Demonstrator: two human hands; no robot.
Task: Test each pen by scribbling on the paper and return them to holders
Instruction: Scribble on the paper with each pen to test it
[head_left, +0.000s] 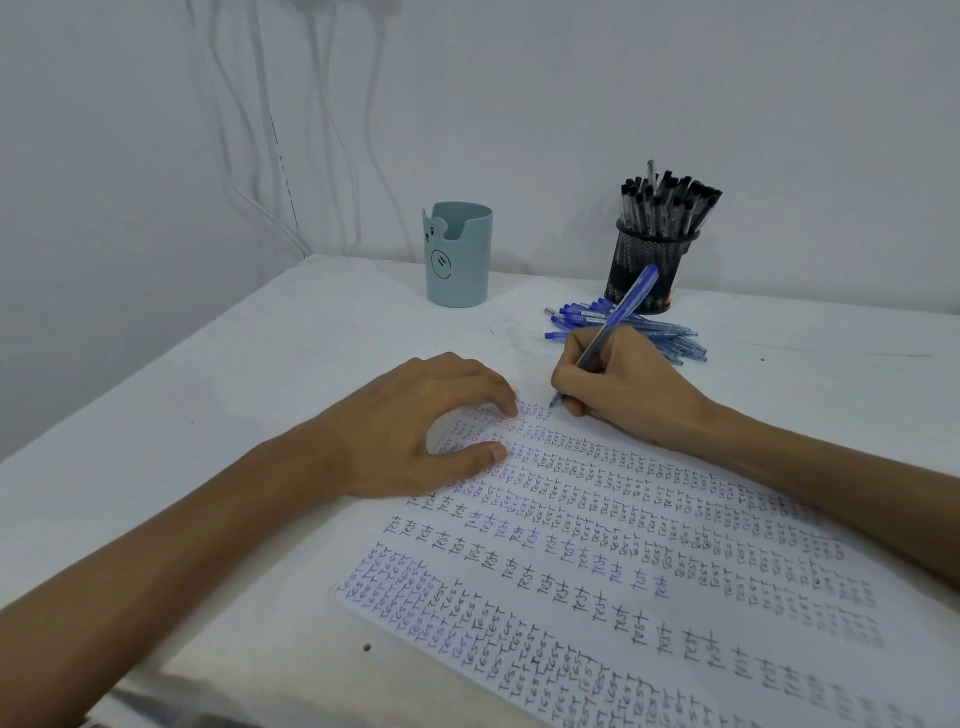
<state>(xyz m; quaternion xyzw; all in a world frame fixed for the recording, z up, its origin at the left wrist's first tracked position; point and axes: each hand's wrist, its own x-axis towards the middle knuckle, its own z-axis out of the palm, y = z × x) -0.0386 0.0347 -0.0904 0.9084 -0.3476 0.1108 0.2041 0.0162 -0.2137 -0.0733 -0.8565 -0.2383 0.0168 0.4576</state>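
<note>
Two hands split the work mid-frame: left hand (415, 426), fingers spread, pins the paper (597, 571) against sliding while right hand (618, 384) grips a blue pen (623, 306), its tip on the sheet's upper edge, near the loose pens (675, 343).
</note>
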